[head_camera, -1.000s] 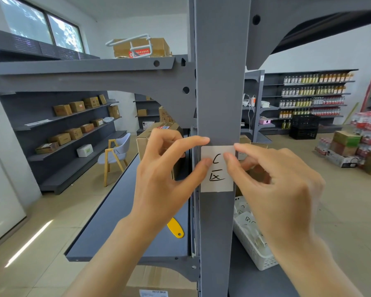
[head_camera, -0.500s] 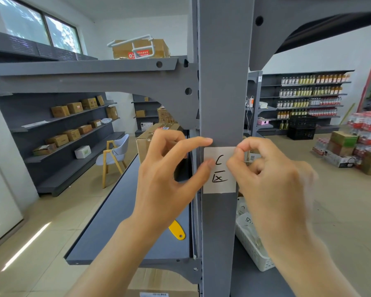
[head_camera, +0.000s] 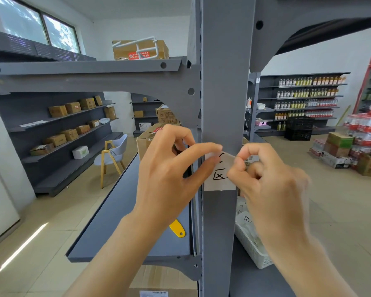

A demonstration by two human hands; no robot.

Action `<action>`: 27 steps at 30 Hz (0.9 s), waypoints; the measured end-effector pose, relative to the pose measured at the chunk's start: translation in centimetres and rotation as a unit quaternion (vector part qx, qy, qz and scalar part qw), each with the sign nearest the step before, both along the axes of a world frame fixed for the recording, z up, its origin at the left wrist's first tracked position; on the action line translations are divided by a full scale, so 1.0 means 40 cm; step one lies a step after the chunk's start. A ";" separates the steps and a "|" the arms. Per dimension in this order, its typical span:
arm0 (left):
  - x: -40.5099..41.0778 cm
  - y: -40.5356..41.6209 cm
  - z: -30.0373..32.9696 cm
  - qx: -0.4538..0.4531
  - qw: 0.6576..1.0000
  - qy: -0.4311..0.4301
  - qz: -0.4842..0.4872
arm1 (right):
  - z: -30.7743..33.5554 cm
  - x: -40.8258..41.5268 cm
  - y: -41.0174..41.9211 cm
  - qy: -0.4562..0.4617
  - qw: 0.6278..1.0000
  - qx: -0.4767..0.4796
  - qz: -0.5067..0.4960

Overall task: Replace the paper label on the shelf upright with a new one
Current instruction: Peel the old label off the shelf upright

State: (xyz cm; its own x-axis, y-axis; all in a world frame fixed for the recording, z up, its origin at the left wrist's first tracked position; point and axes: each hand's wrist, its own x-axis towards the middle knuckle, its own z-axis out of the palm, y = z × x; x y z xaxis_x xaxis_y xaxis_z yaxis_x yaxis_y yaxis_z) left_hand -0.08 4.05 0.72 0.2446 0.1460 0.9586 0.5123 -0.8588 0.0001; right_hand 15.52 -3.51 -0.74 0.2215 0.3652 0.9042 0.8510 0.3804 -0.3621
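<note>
A white paper label with black handwriting is stuck on the grey shelf upright at chest height. My right hand pinches the label's top right corner, which is lifted off the metal and curls forward. My left hand is on the left side, with its forefinger on the label's top left corner and its thumb against the left edge. The label's lower part still lies flat on the upright.
A white basket holding written paper slips stands on the lower right shelf. A yellow plastic tool lies on the grey left shelf, behind it a cardboard box. Other shelving, a chair and stacked goods stand farther off.
My right hand went from flat fingers on the label's right edge to a pinch on its top right corner and has peeled that corner away. My left hand stayed in place.
</note>
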 end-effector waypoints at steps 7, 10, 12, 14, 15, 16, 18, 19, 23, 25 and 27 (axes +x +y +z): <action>0.016 -0.016 0.004 0.009 0.999 0.044 0.003 | 0.011 0.004 -0.035 -0.033 0.999 -0.042 -0.012; 0.012 -0.024 -0.012 -0.003 0.999 0.045 -0.015 | 0.012 0.012 -0.033 -0.061 0.997 -0.042 0.020; 0.009 -0.026 -0.021 -0.015 0.998 0.045 -0.030 | 0.011 0.017 -0.030 -0.063 0.996 -0.037 0.048; 0.010 -0.032 -0.027 -0.021 0.998 0.039 -0.040 | 0.005 0.021 -0.030 -0.070 0.995 -0.027 0.063; 0.009 -0.035 -0.031 -0.025 0.998 0.032 -0.047 | 0.002 0.021 -0.029 -0.077 0.995 -0.019 0.058; 0.007 -0.038 -0.034 -0.032 0.998 0.023 -0.056 | -0.002 0.020 -0.028 -0.081 0.995 -0.012 0.054; 0.001 -0.043 -0.041 -0.051 0.995 0.006 -0.086 | -0.009 0.015 -0.026 -0.077 0.995 -0.002 0.059; -0.003 -0.047 -0.041 -0.065 0.992 0.000 -0.105 | -0.011 0.013 -0.026 -0.071 0.995 0.002 0.067; -0.017 -0.055 -0.027 -0.120 0.984 -0.031 -0.130 | -0.008 0.006 -0.021 -0.057 0.996 0.004 0.072; -0.023 -0.050 -0.020 -0.106 0.986 -0.031 -0.128 | 0.000 0.000 -0.018 -0.041 0.996 -0.001 0.083; -0.025 -0.056 -0.004 -0.094 0.985 -0.040 -0.138 | 0.017 -0.008 -0.021 -0.012 0.993 0.001 0.119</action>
State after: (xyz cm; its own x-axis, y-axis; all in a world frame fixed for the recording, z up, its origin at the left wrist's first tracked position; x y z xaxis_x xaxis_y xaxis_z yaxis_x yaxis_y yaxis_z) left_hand -1.08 1.80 0.56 0.2245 0.2614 0.9388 0.2514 -0.9463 0.2033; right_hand 15.21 -4.36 -0.08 0.1078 0.4025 0.9091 0.7449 0.5729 -0.3419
